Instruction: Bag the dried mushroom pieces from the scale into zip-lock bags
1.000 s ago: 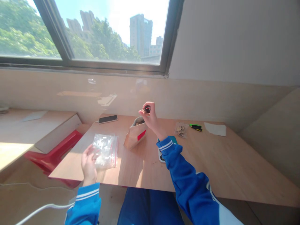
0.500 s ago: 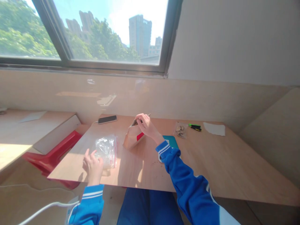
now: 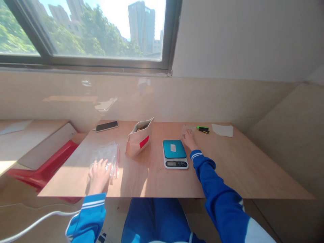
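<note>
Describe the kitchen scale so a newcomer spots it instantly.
On the wooden table under the window, look just right of the tan paper bag. The scale lies flat beside the right hand: teal top, white front with a dark display.

One scale (image 3: 175,154), one paper bag (image 3: 139,141), one phone (image 3: 106,126), two markers (image 3: 203,129), one paper sheet (image 3: 222,130), two hands (image 3: 98,174).

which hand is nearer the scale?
Right. The right hand lies just beyond the scale, at its far-right corner; the left hand rests far left on the plastic bag.
</note>
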A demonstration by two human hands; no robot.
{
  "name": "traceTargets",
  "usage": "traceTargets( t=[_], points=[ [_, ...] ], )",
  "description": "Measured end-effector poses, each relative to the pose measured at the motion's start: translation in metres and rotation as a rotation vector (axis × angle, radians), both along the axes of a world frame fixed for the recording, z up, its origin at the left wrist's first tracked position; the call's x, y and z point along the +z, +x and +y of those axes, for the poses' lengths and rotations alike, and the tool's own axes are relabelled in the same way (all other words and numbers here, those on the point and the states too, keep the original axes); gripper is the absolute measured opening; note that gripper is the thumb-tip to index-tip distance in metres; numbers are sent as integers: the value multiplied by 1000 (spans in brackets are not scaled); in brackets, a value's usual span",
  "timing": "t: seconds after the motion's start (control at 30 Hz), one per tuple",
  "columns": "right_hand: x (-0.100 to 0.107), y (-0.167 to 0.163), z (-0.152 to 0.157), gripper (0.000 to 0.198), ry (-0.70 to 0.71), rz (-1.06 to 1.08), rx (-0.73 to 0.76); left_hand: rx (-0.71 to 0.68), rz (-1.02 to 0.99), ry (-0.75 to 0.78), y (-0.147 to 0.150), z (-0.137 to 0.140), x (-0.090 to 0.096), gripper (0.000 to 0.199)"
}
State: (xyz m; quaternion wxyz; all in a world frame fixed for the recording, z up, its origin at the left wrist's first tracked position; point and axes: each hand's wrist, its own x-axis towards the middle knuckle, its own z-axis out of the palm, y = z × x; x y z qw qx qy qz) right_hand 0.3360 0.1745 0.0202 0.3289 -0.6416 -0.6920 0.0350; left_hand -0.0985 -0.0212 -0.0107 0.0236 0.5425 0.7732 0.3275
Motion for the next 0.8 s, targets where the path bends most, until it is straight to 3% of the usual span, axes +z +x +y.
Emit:
traceTargets(
  t=[0.1, 0.23, 0.4, 0.53, 0.57, 0.67, 0.8],
  points=[
    [-19, 29, 3, 17, -57, -29, -58, 57, 24, -5, 3, 1, 11, 31],
    [-25, 49, 3, 17, -86, -47, -71, 74, 22, 46, 8, -1, 21, 34],
    [-13, 64, -17, 16, -59, -3, -42, 5, -17, 162, 37, -8, 25, 30],
    [15, 72, -53, 12, 12, 72, -38, -90, -114, 208, 84, -23, 29, 29],
    [25, 71, -65, 11, 40, 100, -20, -110, -169, 217, 99, -28, 31, 29],
    [61, 57, -109, 7, 162, 243, 138, -302, -685, 193, 146, -41, 46, 23],
    [104, 11, -173, 6, 87, 252, 438, -609, -1285, 83, 196, -50, 77, 23]
  ],
)
